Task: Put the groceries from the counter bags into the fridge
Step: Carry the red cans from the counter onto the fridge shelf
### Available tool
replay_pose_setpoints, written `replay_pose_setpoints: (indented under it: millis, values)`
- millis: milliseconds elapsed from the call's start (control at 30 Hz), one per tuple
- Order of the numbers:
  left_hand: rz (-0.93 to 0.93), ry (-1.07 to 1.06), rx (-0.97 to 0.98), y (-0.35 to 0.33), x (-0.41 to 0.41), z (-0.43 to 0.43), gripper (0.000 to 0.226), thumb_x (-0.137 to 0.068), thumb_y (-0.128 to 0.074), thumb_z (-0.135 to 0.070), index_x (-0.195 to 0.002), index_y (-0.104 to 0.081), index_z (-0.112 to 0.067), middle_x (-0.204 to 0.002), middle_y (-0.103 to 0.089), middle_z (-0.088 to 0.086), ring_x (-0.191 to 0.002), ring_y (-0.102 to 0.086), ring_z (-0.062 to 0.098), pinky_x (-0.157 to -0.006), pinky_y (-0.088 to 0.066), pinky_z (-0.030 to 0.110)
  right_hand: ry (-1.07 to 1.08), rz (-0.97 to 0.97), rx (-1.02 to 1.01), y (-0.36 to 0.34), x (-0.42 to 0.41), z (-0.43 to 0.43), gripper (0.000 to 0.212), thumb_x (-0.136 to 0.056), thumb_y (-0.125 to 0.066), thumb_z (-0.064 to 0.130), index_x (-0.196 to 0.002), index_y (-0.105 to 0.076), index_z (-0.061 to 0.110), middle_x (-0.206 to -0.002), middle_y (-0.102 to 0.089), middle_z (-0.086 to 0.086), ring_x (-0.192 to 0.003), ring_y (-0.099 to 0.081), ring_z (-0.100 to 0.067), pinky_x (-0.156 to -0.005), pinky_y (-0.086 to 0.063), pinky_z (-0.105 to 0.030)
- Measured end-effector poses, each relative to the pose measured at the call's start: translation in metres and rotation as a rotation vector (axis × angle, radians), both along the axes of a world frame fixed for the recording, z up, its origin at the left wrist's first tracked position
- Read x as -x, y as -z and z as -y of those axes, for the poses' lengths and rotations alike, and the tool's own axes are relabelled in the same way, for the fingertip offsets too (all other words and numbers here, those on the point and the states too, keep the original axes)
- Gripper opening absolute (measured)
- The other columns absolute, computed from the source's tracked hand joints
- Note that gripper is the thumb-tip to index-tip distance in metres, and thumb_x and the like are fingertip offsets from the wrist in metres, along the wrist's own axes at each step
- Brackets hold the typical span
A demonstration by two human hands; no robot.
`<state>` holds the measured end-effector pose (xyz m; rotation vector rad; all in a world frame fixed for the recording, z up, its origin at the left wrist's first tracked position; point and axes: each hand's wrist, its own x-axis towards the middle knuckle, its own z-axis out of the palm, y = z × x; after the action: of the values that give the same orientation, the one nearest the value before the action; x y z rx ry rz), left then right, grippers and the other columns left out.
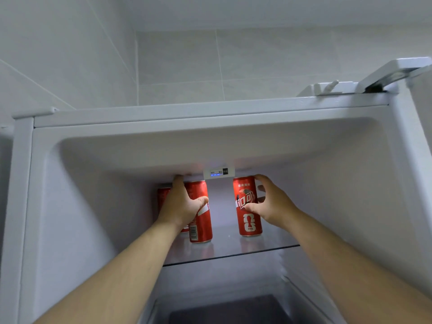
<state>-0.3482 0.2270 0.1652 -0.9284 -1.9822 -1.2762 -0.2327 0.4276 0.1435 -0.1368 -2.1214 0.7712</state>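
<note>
The fridge stands open, with three tall red soda cans upright on its top glass shelf (230, 250). My right hand (273, 202) grips the right can (246, 222), thumb across its front and fingers round its right side. My left hand (181, 204) holds the middle can (202, 228): its thumb lies on the can's front and its fingers reach up along the can's left side. A third can (162, 197) stands behind my left hand at the far left, mostly hidden. All three cans rest on the shelf.
A small control panel (218, 173) with blue lights sits on the fridge ceiling just above the cans. The open door (418, 160) hangs at the right. Below the shelf is a dark drawer (222, 309). The fridge's left wall (70, 206) is close by.
</note>
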Motion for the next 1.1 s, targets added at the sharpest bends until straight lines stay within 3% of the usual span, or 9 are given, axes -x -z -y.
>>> replay_pose_setpoints:
  millis: [67, 200, 733, 1100]
  values:
    - [-0.018, -0.046, -0.021, 0.000, 0.003, -0.002, 0.046, -0.078, -0.074, -0.026, -0.114, -0.048, -0.018, -0.091, -0.058, -0.007, -0.084, -0.058, 0.020, -0.075, -0.040, 0.024, -0.019, -0.010, -0.012, -0.001, 0.004, -0.004, 0.084, -0.081, -0.077, 0.017, -0.147, -0.027, 0.035, -0.144, -0.045, -0.005, -0.099, -0.063, -0.017, -0.083, -0.050, -0.030]
    - [-0.006, -0.078, 0.007, -0.006, 0.016, -0.009, 0.038, -0.071, -0.075, -0.027, -0.104, -0.058, -0.019, -0.093, -0.064, -0.004, -0.088, -0.063, 0.020, -0.076, -0.046, 0.026, -0.061, 0.010, -0.035, -0.005, 0.014, -0.006, 0.084, -0.081, -0.076, 0.012, -0.146, -0.027, 0.034, -0.138, -0.051, -0.006, -0.106, -0.064, -0.022, -0.089, -0.054, -0.037]
    - [-0.022, -0.102, 0.268, -0.011, 0.061, -0.026, 0.068, -0.058, -0.076, -0.047, -0.121, -0.052, -0.035, -0.109, -0.068, -0.006, -0.096, -0.065, 0.017, -0.088, -0.053, 0.038, -0.017, 0.129, -0.143, -0.020, 0.074, -0.014, 0.083, -0.075, -0.082, 0.017, -0.137, -0.029, 0.027, -0.125, -0.060, -0.007, -0.106, -0.063, -0.025, -0.093, -0.054, -0.044]
    - [-0.114, -0.278, 0.394, -0.017, 0.077, -0.039, 0.068, -0.064, -0.079, -0.054, -0.124, -0.051, -0.038, -0.114, -0.066, -0.009, -0.097, -0.064, 0.017, -0.080, -0.051, 0.030, -0.027, 0.134, -0.122, -0.021, 0.108, -0.021, 0.088, -0.075, -0.080, 0.014, -0.142, -0.026, 0.029, -0.121, -0.060, -0.005, -0.105, -0.063, -0.025, -0.091, -0.055, -0.045]
